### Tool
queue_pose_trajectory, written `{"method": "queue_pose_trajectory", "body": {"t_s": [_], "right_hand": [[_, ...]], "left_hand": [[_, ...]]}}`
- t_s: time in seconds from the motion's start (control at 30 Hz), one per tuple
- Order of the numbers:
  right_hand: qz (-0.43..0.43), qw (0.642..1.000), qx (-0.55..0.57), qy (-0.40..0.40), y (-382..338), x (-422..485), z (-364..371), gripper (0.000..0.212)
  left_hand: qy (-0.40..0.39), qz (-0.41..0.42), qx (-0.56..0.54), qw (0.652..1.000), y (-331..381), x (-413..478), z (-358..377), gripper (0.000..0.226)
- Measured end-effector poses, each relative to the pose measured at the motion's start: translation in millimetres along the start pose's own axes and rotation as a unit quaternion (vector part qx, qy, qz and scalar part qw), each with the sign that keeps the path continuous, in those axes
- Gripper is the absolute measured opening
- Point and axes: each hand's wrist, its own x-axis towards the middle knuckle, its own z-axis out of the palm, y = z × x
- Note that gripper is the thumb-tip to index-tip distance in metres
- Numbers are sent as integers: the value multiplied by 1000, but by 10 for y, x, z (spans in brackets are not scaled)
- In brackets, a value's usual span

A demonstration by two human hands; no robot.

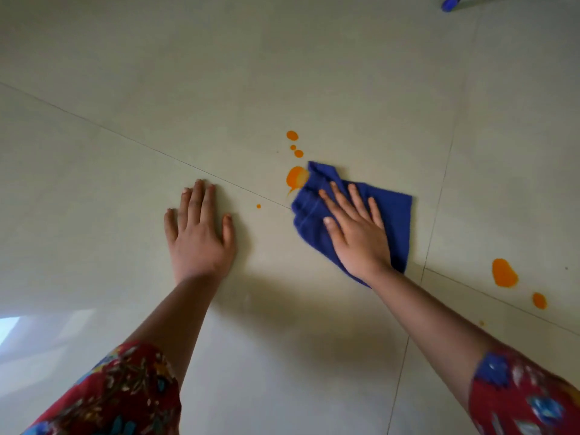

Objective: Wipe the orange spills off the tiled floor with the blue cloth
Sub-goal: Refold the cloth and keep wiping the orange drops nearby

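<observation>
The blue cloth (392, 211) lies crumpled on the pale tiled floor (219, 89), and my right hand (354, 230) presses flat on it with fingers spread. The cloth's far left corner touches a large orange spill (295, 178). Three smaller orange drops (292, 135) sit just beyond it, and a tiny drop (258, 206) lies between my hands. My left hand (197, 233) rests flat on the bare floor, fingers apart, holding nothing. At the right, a large orange blot (503, 273) and a smaller one (539, 300) sit apart from the cloth.
A blue object (450, 2) shows at the top right edge, cut off by the frame. Thin grout lines cross the floor. A bright window reflection (9, 328) glares at the lower left. Red patterned sleeves cover both my upper arms.
</observation>
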Motion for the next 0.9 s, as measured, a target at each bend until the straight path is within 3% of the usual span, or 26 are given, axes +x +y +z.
{"method": "queue_pose_trajectory", "body": {"t_s": [0.1, 0.17, 0.23, 0.33, 0.43, 0.5, 0.57, 0.67, 0.73, 0.8, 0.9], "right_hand": [[186, 980, 60, 33, 186, 311, -96, 49], [229, 969, 81, 44, 140, 763, -170, 47], [187, 979, 71, 32, -75, 1218, -190, 48], [32, 999, -1, -21, -606, 1452, -66, 53], [-131, 990, -41, -25, -868, 877, 32, 58], [-185, 981, -48, -23, -651, 401, 58, 59], [-123, 990, -62, -17, -253, 276, 28, 57], [95, 994, -55, -9, 112, 761, -85, 53], [141, 990, -30, 0, -14, 1202, -119, 52], [75, 997, -14, -5, -386, 1423, -94, 54], [-124, 991, -43, -9, -827, 942, 40, 57]], "left_hand": [[-2, 1, 7, 1000, 7, 2, 2, 63], [-2, 1, 9, 1000, 13, 7, 5, 63], [-2, 1, 11, 1000, 8, 8, 5, 62], [-5, 1, 10, 1000, 4, 6, 3, 61], [-9, 1, 11, 1000, 11, 10, -17, 59], [-10, -1, 9, 1000, 11, 4, -18, 60], [-11, 0, 10, 1000, 15, -2, -10, 61], [-8, -1, 13, 1000, 14, -2, -1, 61], [-10, -1, 15, 1000, 16, 5, 0, 61], [-14, 1, 12, 1000, 10, 7, -7, 61], [-14, 1, 8, 1000, 3, 1, -13, 60]]}}
